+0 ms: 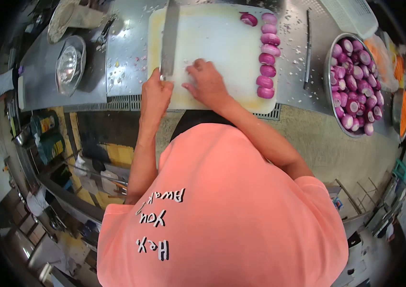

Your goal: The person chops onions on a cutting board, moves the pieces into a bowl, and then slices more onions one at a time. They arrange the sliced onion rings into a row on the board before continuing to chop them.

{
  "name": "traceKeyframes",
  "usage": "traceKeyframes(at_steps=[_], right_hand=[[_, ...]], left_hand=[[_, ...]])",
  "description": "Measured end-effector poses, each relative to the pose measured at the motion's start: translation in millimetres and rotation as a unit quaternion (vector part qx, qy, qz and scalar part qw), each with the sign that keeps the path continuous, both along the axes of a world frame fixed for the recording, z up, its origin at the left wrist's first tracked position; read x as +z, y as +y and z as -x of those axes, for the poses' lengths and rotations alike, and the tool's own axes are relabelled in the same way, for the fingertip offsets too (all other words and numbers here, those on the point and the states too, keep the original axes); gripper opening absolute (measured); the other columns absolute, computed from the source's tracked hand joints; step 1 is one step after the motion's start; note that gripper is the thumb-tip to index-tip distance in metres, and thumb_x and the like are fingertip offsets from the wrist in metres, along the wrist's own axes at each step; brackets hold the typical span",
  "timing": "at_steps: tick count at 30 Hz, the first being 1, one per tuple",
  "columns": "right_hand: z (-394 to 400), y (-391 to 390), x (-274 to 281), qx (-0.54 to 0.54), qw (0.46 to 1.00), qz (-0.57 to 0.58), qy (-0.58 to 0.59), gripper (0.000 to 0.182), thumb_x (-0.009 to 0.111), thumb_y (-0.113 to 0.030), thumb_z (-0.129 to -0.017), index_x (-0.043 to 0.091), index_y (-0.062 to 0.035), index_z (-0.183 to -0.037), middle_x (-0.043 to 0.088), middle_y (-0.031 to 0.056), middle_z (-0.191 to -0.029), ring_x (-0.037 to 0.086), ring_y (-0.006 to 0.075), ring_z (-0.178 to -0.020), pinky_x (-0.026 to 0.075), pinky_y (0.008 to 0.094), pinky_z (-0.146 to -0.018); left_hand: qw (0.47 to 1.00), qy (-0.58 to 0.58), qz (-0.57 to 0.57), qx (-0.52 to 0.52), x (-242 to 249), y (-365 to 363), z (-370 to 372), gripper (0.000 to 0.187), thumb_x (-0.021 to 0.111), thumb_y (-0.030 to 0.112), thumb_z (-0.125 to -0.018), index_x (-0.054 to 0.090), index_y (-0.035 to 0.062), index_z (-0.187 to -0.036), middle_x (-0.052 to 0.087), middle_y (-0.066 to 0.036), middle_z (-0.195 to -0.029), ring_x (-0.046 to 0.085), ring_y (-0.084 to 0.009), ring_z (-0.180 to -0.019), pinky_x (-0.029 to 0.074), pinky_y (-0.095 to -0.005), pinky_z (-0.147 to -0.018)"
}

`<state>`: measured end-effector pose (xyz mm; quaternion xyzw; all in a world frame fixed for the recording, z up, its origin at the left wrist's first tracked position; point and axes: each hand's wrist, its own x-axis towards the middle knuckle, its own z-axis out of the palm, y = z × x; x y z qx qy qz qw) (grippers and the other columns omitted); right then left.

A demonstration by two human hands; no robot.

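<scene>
My left hand grips the handle of a large kitchen knife. Its wide blade points away from me along the left side of a white cutting board. Over the board's near middle is my right hand, fingers bent and apart, thumb out, with nothing visible in it. Down the board's right edge runs a row of several peeled red onions. Another red onion piece lies at the far right, left of that row.
A metal bowl heaped with peeled red onions stands right of the board. Beyond it are a white plastic basket and a bowl of orange shreds. A dark rod and scraps lie on the steel counter. Left is a metal bowl.
</scene>
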<state>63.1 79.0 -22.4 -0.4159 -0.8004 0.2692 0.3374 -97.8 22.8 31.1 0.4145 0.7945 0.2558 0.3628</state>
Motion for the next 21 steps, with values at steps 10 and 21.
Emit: traceKeyframes(at_steps=[10, 21], right_hand=[[-74.3, 131.3, -18.1, -0.128, 0.976, -0.135, -0.114, 0.033, 0.060, 0.009, -0.068, 0.075, -0.0108, -0.090, 0.060, 0.0116, -0.105, 0.054, 0.0333, -0.101, 0.049, 0.0429, -0.083], [-280.2, 143.2, 82.9, -0.347, 0.908, -0.095, -0.216, 0.032, 0.076, -0.026, -0.075, 0.075, -0.0134, -0.104, 0.069, 0.0135, -0.106, 0.065, 0.0312, -0.100, 0.052, 0.0376, -0.086]], left_hand=[[0.998, -0.030, 0.034, 0.033, 14.6, -4.3, -12.1, 0.030, 0.051, 0.005, -0.086, 0.049, -0.0030, -0.115, 0.049, -0.006, -0.053, 0.045, -0.0132, -0.039, 0.033, -0.0323, -0.033], [0.998, -0.057, 0.015, 0.039, 10.5, -6.5, -8.0, 0.033, 0.049, 0.004, -0.087, 0.049, 0.0010, -0.119, 0.045, -0.002, -0.052, 0.039, -0.0096, -0.037, 0.031, -0.0292, -0.033]])
